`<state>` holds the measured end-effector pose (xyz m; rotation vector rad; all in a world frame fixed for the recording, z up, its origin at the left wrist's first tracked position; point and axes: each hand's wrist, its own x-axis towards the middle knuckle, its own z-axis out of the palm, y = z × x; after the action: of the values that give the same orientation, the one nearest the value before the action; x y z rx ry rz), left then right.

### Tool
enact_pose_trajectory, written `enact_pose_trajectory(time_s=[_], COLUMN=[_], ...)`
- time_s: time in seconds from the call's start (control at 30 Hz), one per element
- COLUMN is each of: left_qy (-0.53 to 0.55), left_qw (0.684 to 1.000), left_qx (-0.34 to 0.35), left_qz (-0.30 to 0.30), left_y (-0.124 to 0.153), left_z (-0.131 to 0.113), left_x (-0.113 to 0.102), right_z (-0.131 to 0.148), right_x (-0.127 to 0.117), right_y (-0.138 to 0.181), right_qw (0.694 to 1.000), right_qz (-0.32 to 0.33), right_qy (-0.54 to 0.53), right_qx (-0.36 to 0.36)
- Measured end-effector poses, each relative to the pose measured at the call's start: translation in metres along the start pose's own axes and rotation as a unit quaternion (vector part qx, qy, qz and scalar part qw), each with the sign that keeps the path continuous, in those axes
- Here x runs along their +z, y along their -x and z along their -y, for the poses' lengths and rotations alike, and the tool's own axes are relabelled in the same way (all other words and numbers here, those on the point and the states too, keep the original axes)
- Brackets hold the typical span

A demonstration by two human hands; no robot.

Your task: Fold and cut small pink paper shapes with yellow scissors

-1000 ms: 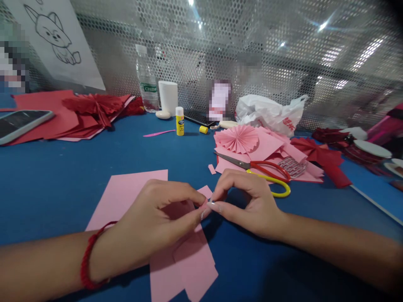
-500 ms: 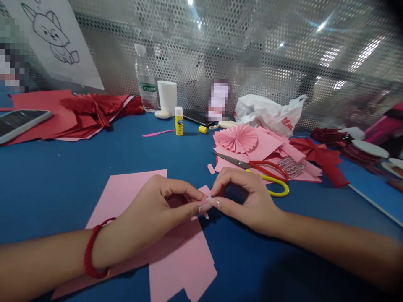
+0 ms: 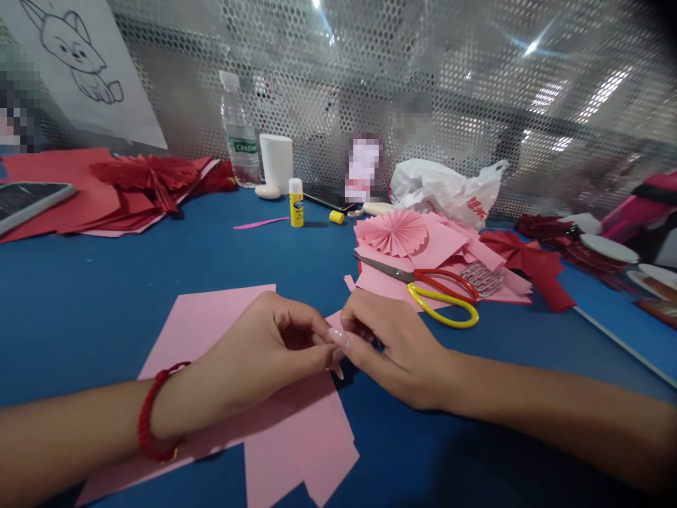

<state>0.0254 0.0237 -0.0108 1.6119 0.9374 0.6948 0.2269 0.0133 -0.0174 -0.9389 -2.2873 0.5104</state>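
My left hand (image 3: 259,356), a red string bracelet on its wrist, pinches the edge of a pink paper sheet (image 3: 206,328) lying on the blue table (image 3: 95,296). My right hand (image 3: 394,346) meets it fingertip to fingertip and pinches the same pink paper at its upper right corner. Both hands are closed on the paper. More pink pieces (image 3: 312,451) overlap under and in front of my hands.
Red-and-yellow scissors (image 3: 434,289) lie on pink sheets with a pleated pink fan (image 3: 394,231) to the right. A glue stick (image 3: 296,202), water bottle (image 3: 239,134), white cup (image 3: 276,161) and plastic bag (image 3: 449,190) stand behind. Red paper (image 3: 89,197) and a phone (image 3: 26,201) lie left.
My right hand has slid left and closed in against my left hand; the fingertips now overlap on the pink paper. The view has shifted slightly.
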Motion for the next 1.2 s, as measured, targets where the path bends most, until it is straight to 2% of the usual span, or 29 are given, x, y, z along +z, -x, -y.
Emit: enact_pose_trajectory(time_s=[0.17, 0.3, 0.4, 0.63, 0.8, 1.0, 1.2], left_qy=[0.021, 0.006, 0.040, 0.075, 0.029, -0.084, -0.051], left_qw=[0.999, 1.000, 0.999, 0.997, 0.999, 0.989, 0.995], left_qx=[-0.001, 0.007, 0.012, 0.022, 0.030, 0.110, 0.075], left_qz=[0.028, 0.023, 0.016, 0.013, -0.005, -0.053, -0.030], left_y=[0.0002, 0.0015, 0.0017, 0.0026, 0.0049, 0.0081, 0.0068], left_z=[0.0000, -0.0001, 0.0012, -0.0002, -0.0030, -0.0070, -0.0061], left_x=[0.0003, 0.0002, 0.0007, 0.0012, 0.0003, 0.0006, 0.0006], right_z=[-0.0027, -0.0060, -0.0058, -0.0043, -0.0041, -0.0031, -0.0041], right_x=[0.0022, 0.0012, -0.0004, -0.0006, -0.0006, -0.0012, -0.0021], right_y=[0.0006, 0.0007, 0.0002, 0.0007, 0.0012, 0.0009, 0.0017], right_qw=[0.998, 0.998, 0.997, 0.995, 0.994, 0.993, 0.993], right_qz=[0.039, 0.018, 0.001, -0.026, -0.041, -0.048, -0.047], right_qy=[0.033, -0.024, -0.062, -0.074, -0.069, -0.076, -0.080], right_qx=[-0.030, -0.052, -0.049, -0.069, -0.076, -0.074, -0.073])
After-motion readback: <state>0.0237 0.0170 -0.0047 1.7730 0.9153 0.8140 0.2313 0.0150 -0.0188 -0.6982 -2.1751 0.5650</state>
